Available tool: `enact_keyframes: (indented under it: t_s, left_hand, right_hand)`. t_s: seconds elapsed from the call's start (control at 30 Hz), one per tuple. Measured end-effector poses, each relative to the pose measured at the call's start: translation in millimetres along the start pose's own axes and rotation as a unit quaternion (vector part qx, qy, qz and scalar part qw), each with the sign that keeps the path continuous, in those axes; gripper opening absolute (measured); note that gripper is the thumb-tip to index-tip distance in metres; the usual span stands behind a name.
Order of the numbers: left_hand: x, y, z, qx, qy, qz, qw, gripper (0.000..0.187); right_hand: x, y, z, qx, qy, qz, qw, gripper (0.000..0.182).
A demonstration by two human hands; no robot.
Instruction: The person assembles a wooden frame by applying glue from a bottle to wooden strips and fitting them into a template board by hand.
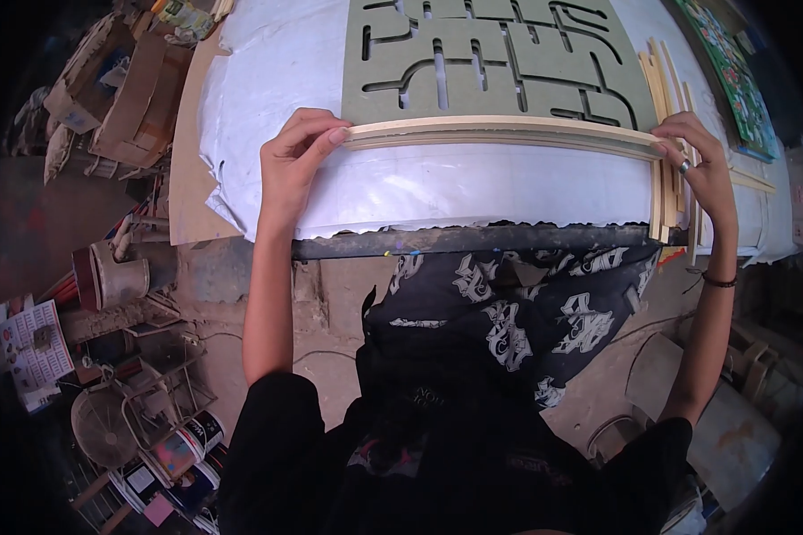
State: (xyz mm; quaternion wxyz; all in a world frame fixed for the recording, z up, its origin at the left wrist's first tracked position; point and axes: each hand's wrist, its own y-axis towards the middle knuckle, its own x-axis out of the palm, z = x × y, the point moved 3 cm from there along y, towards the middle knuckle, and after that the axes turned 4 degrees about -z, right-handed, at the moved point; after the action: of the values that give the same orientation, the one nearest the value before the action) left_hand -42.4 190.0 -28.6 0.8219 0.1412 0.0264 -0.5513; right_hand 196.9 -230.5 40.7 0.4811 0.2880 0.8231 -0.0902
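A long pale wooden strip [500, 127] lies along the near edge of a grey-green board [544, 71] with cut-out slots. My left hand [302, 153] pinches the strip's left end between thumb and fingers. At its right end, my right hand [698, 160], with a ring on one finger, grips the strip the same way. Several other thin wooden strips [658, 201] lie lengthwise beside and partly under my right hand. White plastic sheeting [473, 183] covers the table beneath the board.
The table's dark front edge [482, 237] runs close to my body. A colourful panel [732, 76] lies at the far right. Cardboard boxes [138, 107] stand at the left. Below left are a fan [104, 428] and paint buckets [187, 446].
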Motion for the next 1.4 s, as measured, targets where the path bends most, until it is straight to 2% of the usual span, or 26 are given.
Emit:
enact_keyframes:
  t_s: [0.57, 1.4]
  left_hand:
    - [-5, -1, -3, -0.006, 0.012, -0.013, 1.0, 0.015]
    - [-4, -3, 0, 0.002, 0.033, -0.006, 0.999, 0.014]
  right_hand:
    - [2, 0, 4, 0.002, -0.007, -0.003, 1.0, 0.017]
    - [7, -3, 11, -0.05, -0.034, 0.006, 0.998, 0.018]
